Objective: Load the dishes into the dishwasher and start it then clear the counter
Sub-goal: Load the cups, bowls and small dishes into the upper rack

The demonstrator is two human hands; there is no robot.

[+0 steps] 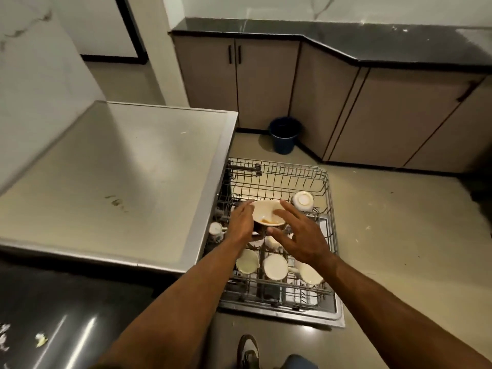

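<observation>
While left hand (241, 222) grips bowl (267, 213) rim over rack (323, 182), right hand (298, 235) hovers beside, fingers relaxed.

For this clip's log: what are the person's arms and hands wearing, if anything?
Nothing shows on them. Both forearms are bare with no sleeve in view, and the left hand and right hand have no gloves, rings, watch or bands visible.

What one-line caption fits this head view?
Left hand holds a soiled bowl over the pulled-out dishwasher rack, right hand open beside it, cups already loaded.
</observation>
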